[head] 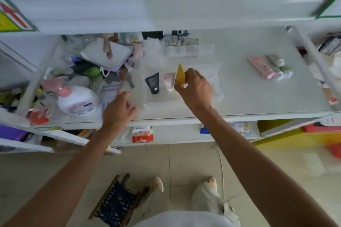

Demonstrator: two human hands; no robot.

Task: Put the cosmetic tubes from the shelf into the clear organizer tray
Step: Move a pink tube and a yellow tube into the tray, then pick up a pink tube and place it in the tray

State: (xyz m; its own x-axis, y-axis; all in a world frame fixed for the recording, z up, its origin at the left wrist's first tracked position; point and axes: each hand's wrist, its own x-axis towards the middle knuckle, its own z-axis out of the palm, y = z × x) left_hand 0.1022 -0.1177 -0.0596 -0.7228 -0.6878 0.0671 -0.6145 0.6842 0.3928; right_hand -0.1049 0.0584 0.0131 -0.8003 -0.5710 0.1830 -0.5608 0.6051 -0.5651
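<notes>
A clear organizer tray [162, 102] sits on the white shelf [249, 97] in front of me. Inside it lie a black tube [153, 83] and a pale pink tube [168, 81], side by side. My right hand [195, 88] grips a yellow tube [180, 74] upright over the tray, just right of the pink tube. My left hand [118, 108] hovers with fingers apart at the tray's left edge, holding nothing. Further right on the shelf lie a pink tube [260, 67] and two pale tubes [278, 66].
Left of the tray is a cluttered heap: a white pump bottle [77, 100], a mirror [107, 55], bags and small items. Another clear holder [182, 46] stands at the shelf's back. A lower shelf holds packets [142, 134]. A small woven stool [116, 202] stands on the floor.
</notes>
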